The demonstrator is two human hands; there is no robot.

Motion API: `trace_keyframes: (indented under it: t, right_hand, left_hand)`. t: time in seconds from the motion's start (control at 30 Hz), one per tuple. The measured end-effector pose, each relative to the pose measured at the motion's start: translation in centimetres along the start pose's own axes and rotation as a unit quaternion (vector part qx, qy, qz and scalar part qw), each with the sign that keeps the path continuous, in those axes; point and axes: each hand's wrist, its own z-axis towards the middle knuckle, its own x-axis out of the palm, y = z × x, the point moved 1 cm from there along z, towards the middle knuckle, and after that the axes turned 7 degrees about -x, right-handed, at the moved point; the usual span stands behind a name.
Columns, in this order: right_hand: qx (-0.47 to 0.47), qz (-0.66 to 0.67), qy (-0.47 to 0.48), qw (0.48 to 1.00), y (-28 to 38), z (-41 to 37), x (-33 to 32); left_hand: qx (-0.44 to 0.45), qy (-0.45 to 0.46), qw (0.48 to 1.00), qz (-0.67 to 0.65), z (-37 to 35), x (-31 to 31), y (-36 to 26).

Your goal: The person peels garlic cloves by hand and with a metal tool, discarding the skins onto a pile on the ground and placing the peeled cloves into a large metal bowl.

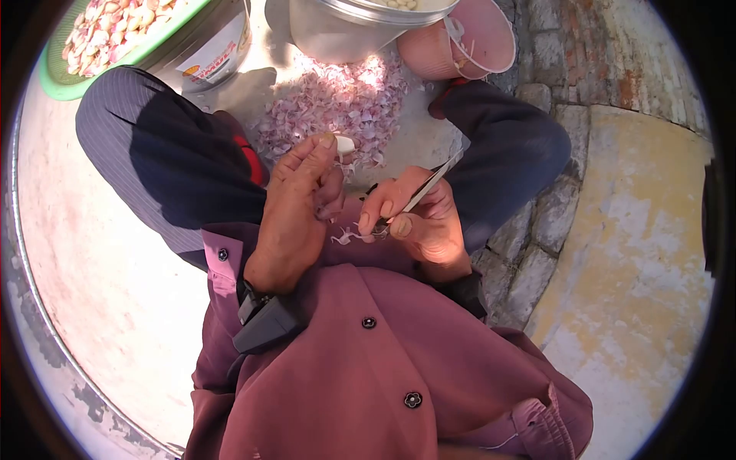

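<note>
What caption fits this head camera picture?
Left hand holds a peeled garlic clove, right hand a small knife, near a pile of pink skins.

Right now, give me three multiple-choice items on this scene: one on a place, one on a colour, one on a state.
1. Where does the pile of skins lie?
A. In the basket
B. On the ground ahead of the hands
C. In a pink bucket

2. What colour is the rim of the basket?
A. Green
B. Blue
C. Yellow

3. How is the right hand?
A. Open and empty
B. Shut on a knife
C. Flat on the ground

Key:
1. B, the skins are spread on the ground between the legs.
2. A, the rim shows green at the top left.
3. B, its fingers wrap the knife, while the left hand pinches a clove.
</note>
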Motion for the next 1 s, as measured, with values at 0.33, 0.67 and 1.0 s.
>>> trace_keyframes:
  t: [0.33,0.67,1.0]
  right_hand:
    - [-0.123,-0.222,-0.129,0.959,0.0,1.2,-0.9]
    - [-0.169,-0.271,-0.108,0.941,-0.4,1.7,-1.7]
    - [-0.237,-0.496,-0.048,0.834,-0.2,1.4,-1.6]
  left_hand:
    - [0.001,0.001,1.000,-0.007,0.4,0.4,0.3]
    - [0.042,-0.021,0.996,0.074,0.0,1.2,0.5]
    - [0.093,-0.053,0.993,0.058,0.6,0.6,1.3]
